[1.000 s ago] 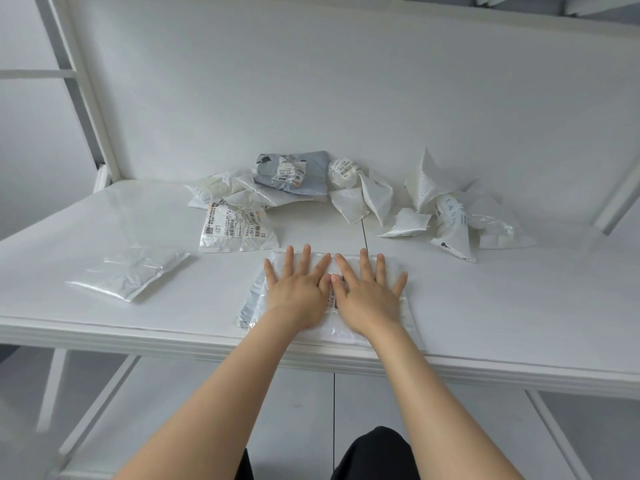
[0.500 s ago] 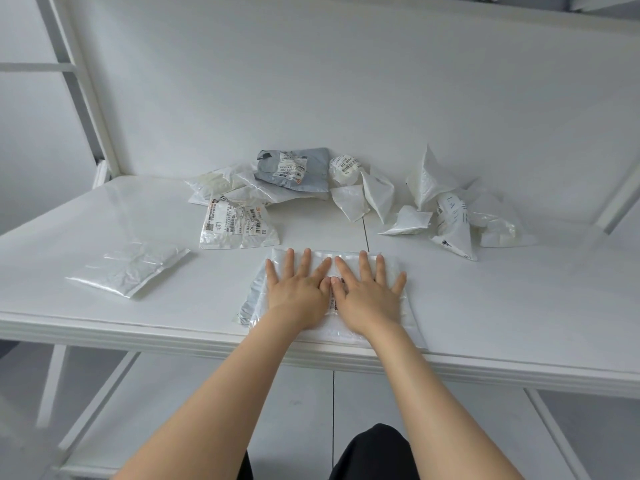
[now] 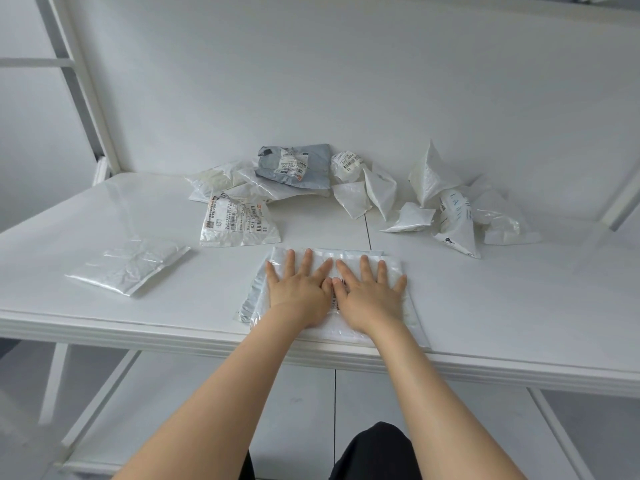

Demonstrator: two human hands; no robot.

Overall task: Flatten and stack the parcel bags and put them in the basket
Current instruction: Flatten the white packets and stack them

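Observation:
A stack of flat white parcel bags [image 3: 349, 329] lies at the table's front edge. My left hand [image 3: 299, 291] and my right hand [image 3: 367, 292] press flat on top of it, side by side, fingers straight and spread. A labelled white bag [image 3: 239, 223] lies just behind the stack on the left. Further back sit a grey bag [image 3: 298, 166] on crumpled white bags [image 3: 221, 180], and to the right a heap of several crumpled white bags [image 3: 450, 209]. No basket is in view.
One flat white bag [image 3: 130, 265] lies apart on the left of the white table [image 3: 519, 299]. A white wall closes the back. White frame posts [image 3: 86, 88] rise at the left. A lower shelf shows under the table.
Both hands stay pressed on the stack in nearly the same place; my fingers have spread a little wider. The view has shifted slightly.

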